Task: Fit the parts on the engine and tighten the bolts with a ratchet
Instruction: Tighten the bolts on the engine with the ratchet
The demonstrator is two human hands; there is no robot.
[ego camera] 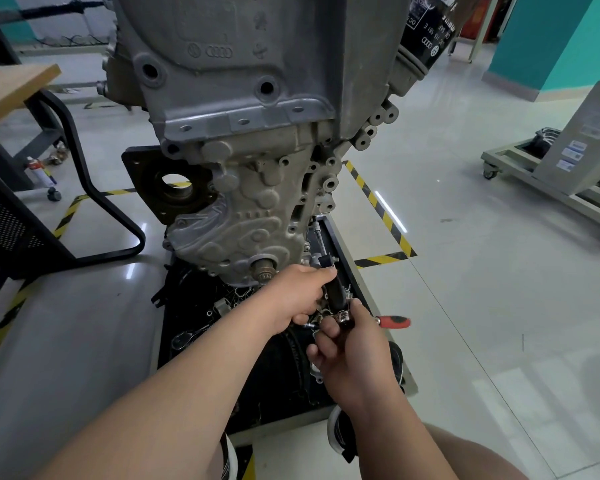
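The left grip (298,296) is clenched round the upper half of a dark part (333,289), an oblong black piece with a shiny metal end. The right grip (354,351) pinches that metal lower end between thumb and fingers. Both grips hold the part above the black tray (342,244), just below and to the right of the lower end of the engine (243,133). The part's top is close to the engine beside a splined shaft stub (264,271); I cannot tell whether it touches.

The engine stands upright on the tray, its grey cast cover facing the camera, with a black oil filter (426,32) on its upper right side. In the tray, left of the grips, a chrome ratchet (184,337) lies among small loose parts. A red-handled tool (394,321) sticks out past the tray's right edge, just beside the right grip.

On the pale tiled floor (465,306) run yellow-and-black tape lines. At the far left is a wooden surface (14,88) on a black frame, and at the far right a wheeled cart (548,188).
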